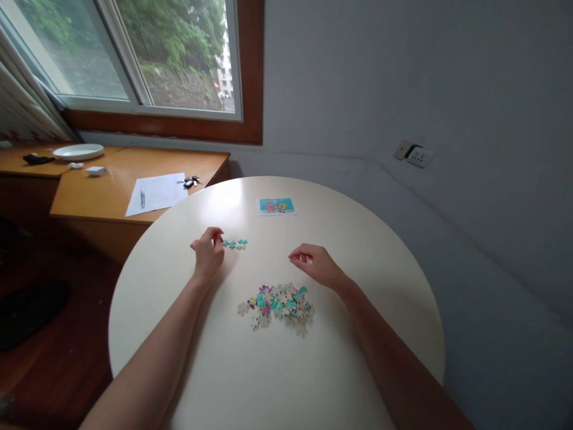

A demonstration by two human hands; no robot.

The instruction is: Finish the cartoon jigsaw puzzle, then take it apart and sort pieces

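Note:
On the round white table (286, 370), several teal jigsaw puzzle pieces (235, 244) lie in a small group, a few close together. My left hand (209, 254) is at the left end of this group, its fingers curled and closed at a teal puzzle piece there. My right hand (317, 264) hovers over the table to the right, thumb and fingertips pinched together; whatever is between them is too small to make out. Between my forearms lies a loose pile of puzzle pieces (280, 303), some teal and pink side up, others grey back up.
A small picture card (276, 206) with cartoon figures lies toward the table's far edge. At the far left, a wooden desk (111, 164) holds a paper sheet (159, 192), a pen (142, 198), keys (190, 181) and a white dish (79, 151). The wall (331, 83) and window stand behind.

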